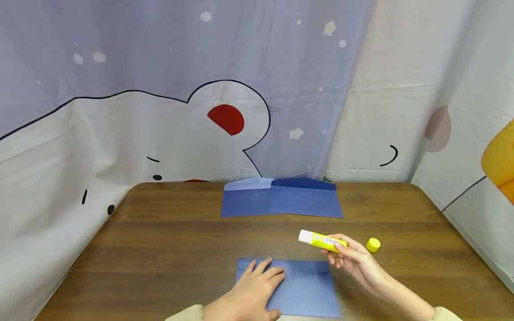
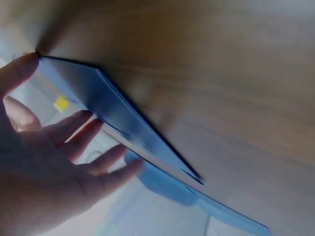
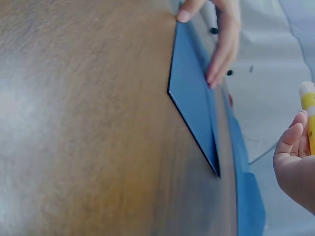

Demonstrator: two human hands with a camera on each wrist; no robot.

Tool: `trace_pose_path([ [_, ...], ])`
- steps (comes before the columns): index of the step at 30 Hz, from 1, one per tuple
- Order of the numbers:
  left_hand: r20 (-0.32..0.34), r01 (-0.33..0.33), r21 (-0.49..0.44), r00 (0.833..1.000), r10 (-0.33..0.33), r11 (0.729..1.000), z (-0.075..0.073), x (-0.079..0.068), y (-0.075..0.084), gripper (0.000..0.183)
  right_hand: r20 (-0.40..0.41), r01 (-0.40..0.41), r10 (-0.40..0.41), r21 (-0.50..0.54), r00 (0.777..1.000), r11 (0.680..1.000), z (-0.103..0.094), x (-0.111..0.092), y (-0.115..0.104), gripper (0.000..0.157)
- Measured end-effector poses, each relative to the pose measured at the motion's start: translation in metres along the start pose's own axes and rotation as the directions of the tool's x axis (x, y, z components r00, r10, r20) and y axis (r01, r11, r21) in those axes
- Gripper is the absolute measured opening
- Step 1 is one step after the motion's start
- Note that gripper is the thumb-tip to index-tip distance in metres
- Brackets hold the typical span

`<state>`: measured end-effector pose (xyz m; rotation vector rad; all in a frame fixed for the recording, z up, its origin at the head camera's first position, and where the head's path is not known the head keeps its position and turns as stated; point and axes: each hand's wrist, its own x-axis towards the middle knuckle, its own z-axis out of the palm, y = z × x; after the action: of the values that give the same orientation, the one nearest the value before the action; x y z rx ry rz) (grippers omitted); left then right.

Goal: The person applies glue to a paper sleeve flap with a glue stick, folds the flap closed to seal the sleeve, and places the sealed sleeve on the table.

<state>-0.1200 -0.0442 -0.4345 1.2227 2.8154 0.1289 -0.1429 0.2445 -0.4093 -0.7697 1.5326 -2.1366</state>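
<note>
A blue envelope (image 1: 307, 290) lies on the table near its front edge, its flap side along the far edge. My left hand (image 1: 257, 287) rests on the envelope's left part with fingers spread; in the left wrist view the thumb and fingertips (image 2: 129, 169) reach over it. Up off the table, my right hand (image 1: 355, 261) grips a yellow glue stick (image 1: 323, 241) by its rear end, the uncapped white end pointing left above the envelope's far edge. The right wrist view shows the glue stick (image 3: 309, 105) only in part, at the right border.
The glue stick's yellow cap (image 1: 373, 244) stands on the wooden table (image 1: 168, 249), just beyond the right hand. Two more blue envelopes (image 1: 307, 203) overlap at the table's back edge, flaps open toward the patterned curtain (image 1: 160, 133).
</note>
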Motion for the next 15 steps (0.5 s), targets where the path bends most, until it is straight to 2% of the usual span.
trace_pose_path([
  [8,-0.024,0.086,-0.076,0.996,-0.088,0.993,-0.008,-0.022,-0.024,0.073,-0.037,0.086,-0.086,0.004,0.996,0.996,-0.008,-0.011,-0.015,0.041],
  [12,-0.046,0.107,-0.094,0.993,-0.111,0.990,-0.009,-0.034,-0.040,0.075,-0.038,0.098,-0.097,0.018,0.995,0.995,-0.009,-0.016,-0.018,0.042],
  [15,-0.035,0.136,-0.129,0.989,-0.142,0.982,-0.009,-0.043,-0.053,0.074,-0.044,0.097,-0.096,0.022,0.994,0.995,-0.008,-0.020,-0.018,0.042],
])
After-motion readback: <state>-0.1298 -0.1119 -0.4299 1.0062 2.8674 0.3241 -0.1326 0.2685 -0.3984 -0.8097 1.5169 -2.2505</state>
